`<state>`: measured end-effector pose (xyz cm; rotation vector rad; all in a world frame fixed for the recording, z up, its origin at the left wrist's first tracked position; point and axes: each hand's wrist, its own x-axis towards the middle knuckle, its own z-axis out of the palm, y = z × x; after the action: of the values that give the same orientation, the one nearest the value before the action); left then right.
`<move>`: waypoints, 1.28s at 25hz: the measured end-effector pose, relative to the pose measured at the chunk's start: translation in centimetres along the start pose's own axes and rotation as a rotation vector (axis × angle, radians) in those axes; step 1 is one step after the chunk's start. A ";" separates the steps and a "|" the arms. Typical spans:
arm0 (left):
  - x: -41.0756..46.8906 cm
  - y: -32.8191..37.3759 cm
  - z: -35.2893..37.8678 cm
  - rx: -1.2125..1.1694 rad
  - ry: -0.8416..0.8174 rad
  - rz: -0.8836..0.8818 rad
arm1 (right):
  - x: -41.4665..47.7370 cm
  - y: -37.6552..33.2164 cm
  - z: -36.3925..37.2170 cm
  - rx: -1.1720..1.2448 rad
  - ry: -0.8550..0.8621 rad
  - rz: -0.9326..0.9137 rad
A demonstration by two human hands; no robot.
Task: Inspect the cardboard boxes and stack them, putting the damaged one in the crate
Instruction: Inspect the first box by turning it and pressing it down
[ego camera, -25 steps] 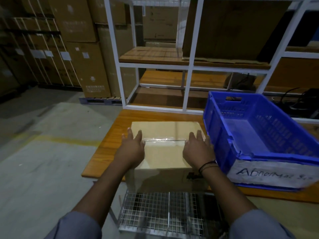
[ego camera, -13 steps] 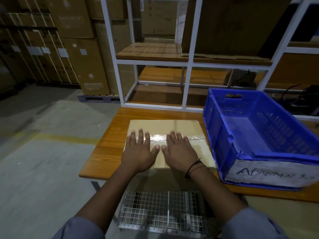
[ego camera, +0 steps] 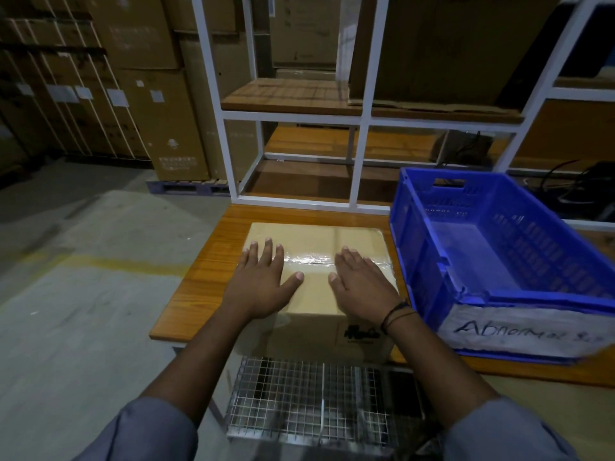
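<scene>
Brown cardboard box (ego camera: pixel 316 237), taped shut, sits on the wooden counter (ego camera: pixel 206 284) under both palms. Left hand (ego camera: pixel 263 287) and right hand (ego camera: pixel 362 287) lie flat on its top, fingers (ego camera: pixel 268 251) straight and spread, gripping nothing. It looks stiff and probably light, and is best taken by its side walls, just outside the fingers. Blue plastic crate (ego camera: pixel 416 261), just right of the right fingers, shows only its bare floor.

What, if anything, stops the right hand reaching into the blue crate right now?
Probably nothing: yes, it looks reachable. The right hand lies flat on the cardboard box, right beside the blue crate, whose open top is unobstructed.
</scene>
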<state>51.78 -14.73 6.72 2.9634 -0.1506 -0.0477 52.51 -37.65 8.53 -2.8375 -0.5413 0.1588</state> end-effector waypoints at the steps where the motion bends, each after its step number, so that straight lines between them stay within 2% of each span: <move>1: 0.2 -0.3 -0.2 -0.004 0.003 0.030 | -0.1 0.7 -0.4 0.016 -0.007 -0.016; 4: 1.0 -1.9 -1.2 -0.052 0.023 0.181 | 0.8 2.4 -2.0 0.058 -0.024 0.011; 7: 1.8 -4.2 -2.2 -0.125 0.041 0.311 | 2.3 4.3 -2.9 0.113 -0.133 0.038; 9: 2.6 -5.2 -2.5 -0.092 0.134 0.367 | 2.6 5.2 -3.0 0.178 -0.145 0.060; 12: 2.8 -4.9 -2.9 0.049 0.330 0.260 | 2.8 5.2 -2.4 0.127 -0.064 0.153; 13: 2.4 -4.3 -2.9 0.081 0.351 0.199 | 3.0 4.9 -2.0 0.080 -0.039 0.185; 15: 0.8 -2.1 -2.2 0.067 0.223 0.066 | 3.5 3.8 -1.5 0.003 0.007 0.263; 18: -1.4 2.5 -0.9 -0.102 -0.154 -0.060 | 4.5 2.3 -0.8 -0.085 0.071 0.435; 19: -1.6 3.6 -0.4 -0.107 -0.194 -0.061 | 4.8 1.8 -0.7 -0.118 0.097 0.489; 21: -1.6 4.7 0.2 -0.097 -0.157 -0.062 | 4.4 0.6 -0.6 -0.171 0.114 0.539; 24: -0.8 3.2 -0.1 -0.101 -0.056 -0.092 | 2.5 -0.3 -0.3 -0.251 0.106 0.437; 27: 0.2 1.6 -0.6 -0.082 -0.040 -0.053 | 1.9 0.7 -1.0 -0.132 0.086 0.233; 30: 0.8 0.8 -0.7 -0.049 -0.047 -0.010 | 2.2 1.4 -1.2 -0.164 -0.094 0.030; 32: 1.1 0.7 -0.7 -0.036 -0.053 0.004 | 2.0 1.7 -0.6 -0.268 -0.137 -0.018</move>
<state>52.79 -15.45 7.47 2.9276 -0.1604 -0.1266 55.00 -38.57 8.53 -3.0965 -0.6612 0.3011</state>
